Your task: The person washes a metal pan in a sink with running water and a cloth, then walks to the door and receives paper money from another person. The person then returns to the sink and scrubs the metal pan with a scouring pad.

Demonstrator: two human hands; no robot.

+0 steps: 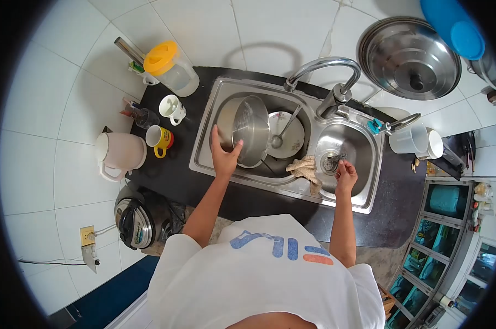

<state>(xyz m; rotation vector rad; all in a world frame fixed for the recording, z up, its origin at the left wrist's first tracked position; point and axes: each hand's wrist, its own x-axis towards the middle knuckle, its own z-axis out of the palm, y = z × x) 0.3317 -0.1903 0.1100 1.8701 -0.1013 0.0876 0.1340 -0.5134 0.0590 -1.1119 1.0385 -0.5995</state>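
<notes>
Left hand (225, 158) is gripping a big metal pot (247, 131) by the rim, holding it tipped in the larger basin (275, 103). Right hand (345, 176) is pinching what looks like a wiry scrubber (332, 162) over the smaller basin (364, 159). A spoon (277, 142) is resting on a plate (295, 140) beside the pot, and a rag (305, 166) is lying between the basins, lol.

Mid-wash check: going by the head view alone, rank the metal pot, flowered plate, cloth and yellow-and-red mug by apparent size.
1. Metal pot
2. Flowered plate, partly hidden by the pot
3. Cloth and yellow-and-red mug: too alike to rank
</notes>
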